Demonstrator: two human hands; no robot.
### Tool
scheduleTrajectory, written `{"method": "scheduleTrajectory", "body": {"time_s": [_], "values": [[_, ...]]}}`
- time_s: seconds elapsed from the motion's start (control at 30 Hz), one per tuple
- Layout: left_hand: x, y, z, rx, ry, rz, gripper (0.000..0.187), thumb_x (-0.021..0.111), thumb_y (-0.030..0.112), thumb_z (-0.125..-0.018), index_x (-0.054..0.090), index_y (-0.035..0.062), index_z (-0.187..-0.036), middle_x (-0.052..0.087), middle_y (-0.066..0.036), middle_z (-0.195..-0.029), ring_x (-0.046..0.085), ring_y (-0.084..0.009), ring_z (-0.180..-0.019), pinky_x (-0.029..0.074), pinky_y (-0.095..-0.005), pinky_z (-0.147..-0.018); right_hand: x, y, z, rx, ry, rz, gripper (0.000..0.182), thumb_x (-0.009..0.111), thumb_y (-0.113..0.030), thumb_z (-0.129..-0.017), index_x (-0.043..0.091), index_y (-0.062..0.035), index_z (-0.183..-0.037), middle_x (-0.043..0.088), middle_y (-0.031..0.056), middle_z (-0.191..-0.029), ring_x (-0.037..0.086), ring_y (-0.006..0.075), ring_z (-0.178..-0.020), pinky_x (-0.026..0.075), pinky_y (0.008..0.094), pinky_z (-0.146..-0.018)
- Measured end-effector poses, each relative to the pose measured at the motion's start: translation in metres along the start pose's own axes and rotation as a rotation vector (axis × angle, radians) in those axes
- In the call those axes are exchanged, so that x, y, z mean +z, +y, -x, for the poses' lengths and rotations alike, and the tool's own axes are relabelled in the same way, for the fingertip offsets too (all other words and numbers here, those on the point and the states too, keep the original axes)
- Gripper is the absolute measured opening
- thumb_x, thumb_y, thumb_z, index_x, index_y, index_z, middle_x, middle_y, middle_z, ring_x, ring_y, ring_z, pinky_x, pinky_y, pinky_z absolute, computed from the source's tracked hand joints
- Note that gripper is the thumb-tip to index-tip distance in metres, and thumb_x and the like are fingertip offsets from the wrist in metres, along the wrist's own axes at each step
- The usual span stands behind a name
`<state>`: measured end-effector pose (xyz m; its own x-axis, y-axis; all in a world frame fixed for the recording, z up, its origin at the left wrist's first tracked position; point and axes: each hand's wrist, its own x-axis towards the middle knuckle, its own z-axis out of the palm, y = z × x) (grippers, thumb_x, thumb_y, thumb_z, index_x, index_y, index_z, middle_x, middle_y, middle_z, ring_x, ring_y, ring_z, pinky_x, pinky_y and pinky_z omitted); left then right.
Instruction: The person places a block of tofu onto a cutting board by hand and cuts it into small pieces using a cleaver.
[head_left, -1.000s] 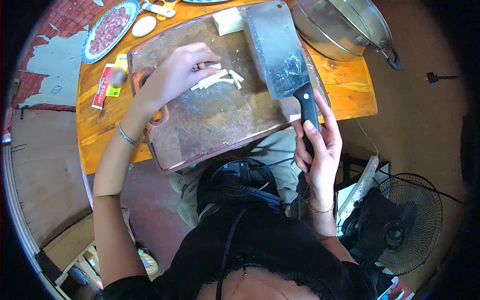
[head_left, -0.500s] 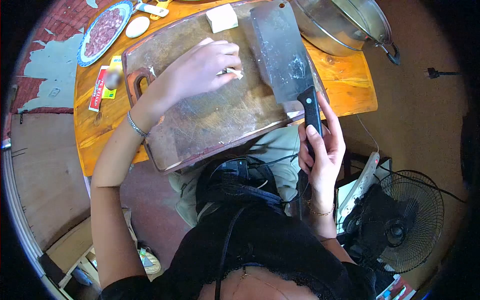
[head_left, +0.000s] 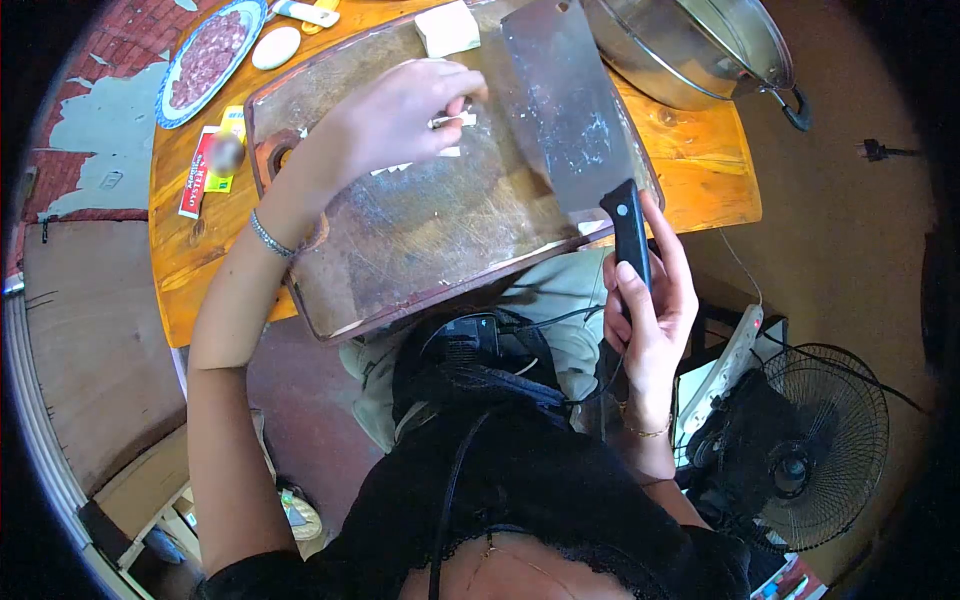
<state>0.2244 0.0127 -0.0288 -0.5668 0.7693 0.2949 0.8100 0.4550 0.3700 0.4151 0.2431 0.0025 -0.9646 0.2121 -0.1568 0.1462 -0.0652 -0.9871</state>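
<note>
My right hand (head_left: 652, 300) is wrapped round the black handle of a cleaver (head_left: 570, 110). Its broad, white-smeared blade points away from me over the right part of the wooden cutting board (head_left: 470, 230). Over the board's middle, my left hand (head_left: 415, 110) is curled, fingers slightly blurred, with a small white strip of what looks like tofu (head_left: 455, 121) at the fingertips. More thin white pieces (head_left: 448, 152) lie on the board just under this hand, partly hidden by it. A white tofu-like block (head_left: 448, 30) rests near the board's far edge, left of the blade.
A blue-rimmed plate of raw minced meat (head_left: 212, 60) and an egg (head_left: 276, 48) are at the far left of the wooden table (head_left: 180, 270). Beside the board lies a red oyster sauce packet (head_left: 195, 180). A metal pot (head_left: 690, 50) stands far right; a fan (head_left: 810, 450) is below.
My left hand has shifted slightly away from me, and white pieces now show on the board beneath it. The cleaver stays in my right hand, almost unmoved.
</note>
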Motion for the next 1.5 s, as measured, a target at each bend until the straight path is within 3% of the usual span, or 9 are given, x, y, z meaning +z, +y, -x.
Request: {"method": "scheduleTrajectory", "body": {"time_s": [0.07,0.1,0.27,0.57,0.77,0.97,1.13,1.27,1.5], "values": [[0.000,-0.006,0.003,0.010,-0.004,-0.015,0.021,0.065,0.005,-0.078,0.061,0.0015,-0.098,0.058,-0.010,-0.080,0.060,-0.0252,-0.078,0.050,-0.0341,-0.071,-0.007,0.001,0.002,0.023,-0.019,0.048,0.052,0.054,-0.002,-0.090,0.042,-0.0079,-0.141,0.056,-0.0040,-0.074,0.036,-0.0021,-0.047,0.026,0.0155,-0.041],[0.002,-0.008,0.004,0.010,0.004,-0.008,0.019,0.066,0.006,-0.079,0.061,0.0012,-0.097,0.058,-0.010,-0.080,0.061,-0.0253,-0.078,0.050,-0.0342,-0.071,-0.013,-0.001,0.003,0.050,-0.060,0.065,0.050,0.055,-0.001,-0.089,0.046,-0.0065,-0.138,0.062,0.0003,-0.086,0.046,-0.0004,-0.057,0.037,0.0157,-0.051],[0.002,-0.006,0.008,-0.020,0.024,0.064,0.016,0.067,0.010,-0.080,0.061,0.0002,-0.092,0.059,-0.012,-0.083,0.062,-0.0269,-0.079,0.050,-0.0347,-0.071,-0.016,0.004,0.006,-0.002,-0.050,0.209,0.048,0.057,-0.001,-0.087,0.050,-0.0041,-0.135,0.063,0.0064,-0.113,0.055,0.0054,-0.084,0.045,0.0212,-0.078],[0.005,0.001,-0.009,-0.041,-0.014,-0.033,0.011,0.061,0.008,-0.076,0.056,0.0002,-0.083,0.057,-0.012,-0.078,0.058,-0.0291,-0.072,0.048,-0.0384,-0.068,-0.014,0.001,0.007,-0.031,0.034,0.200,0.048,0.057,-0.002,-0.088,0.050,-0.0066,-0.135,0.055,-0.0055,-0.076,0.041,0.0001,-0.061,0.032,0.0160,-0.056],[-0.009,-0.023,-0.007,-0.051,-0.067,0.052,0.012,0.063,0.003,-0.073,0.055,0.0001,-0.081,0.052,-0.008,-0.070,0.053,-0.0185,-0.065,0.046,-0.0297,-0.061,-0.016,0.000,0.008,-0.051,0.001,0.204,0.049,0.057,-0.003,-0.087,0.049,-0.0044,-0.136,0.062,-0.0002,-0.088,0.047,0.0019,-0.067,0.038,0.0166,-0.061],[-0.022,-0.013,0.021,-0.324,-0.098,0.206,0.015,0.068,0.008,-0.079,0.062,0.0002,-0.090,0.055,-0.004,-0.077,0.051,-0.0106,-0.066,0.045,-0.0247,-0.061,-0.013,0.005,0.011,-0.038,-0.089,0.173,0.048,0.059,-0.003,-0.087,0.049,-0.0016,-0.134,0.061,0.0124,-0.123,0.059,0.0117,-0.100,0.045,0.0252,-0.087],[-0.015,0.006,0.041,-0.325,0.036,0.246,0.031,0.075,0.012,-0.076,0.065,0.0019,-0.103,0.055,-0.004,-0.080,0.049,-0.0098,-0.067,0.044,-0.0233,-0.063,-0.004,0.003,0.014,0.008,-0.162,0.297,0.045,0.057,-0.001,-0.088,0.050,-0.0004,-0.132,0.060,0.0185,-0.124,0.059,0.0201,-0.111,0.044,0.0313,-0.094],[-0.008,0.012,0.050,-0.239,0.151,0.185,0.038,0.078,0.013,-0.073,0.065,0.0032,-0.108,0.056,-0.003,-0.084,0.049,-0.0117,-0.069,0.045,-0.0240,-0.066,0.006,0.011,0.016,-0.188,-0.198,0.445,0.045,0.056,0.001,-0.087,0.050,0.0006,-0.132,0.061,0.0211,-0.121,0.062,0.0260,-0.110,0.045,0.0326,-0.094],[0.006,0.029,0.056,-0.374,0.280,0.120,0.037,0.075,0.012,-0.076,0.064,0.0021,-0.110,0.062,-0.008,-0.093,0.059,-0.0176,-0.080,0.048,-0.0276,-0.074,0.023,0.019,0.002,-0.402,-0.225,0.493,0.047,0.057,0.003,-0.085,0.050,0.0015,-0.131,0.059,0.0216,-0.123,0.062,0.0302,-0.110,0.045,0.0334,-0.094]]}}
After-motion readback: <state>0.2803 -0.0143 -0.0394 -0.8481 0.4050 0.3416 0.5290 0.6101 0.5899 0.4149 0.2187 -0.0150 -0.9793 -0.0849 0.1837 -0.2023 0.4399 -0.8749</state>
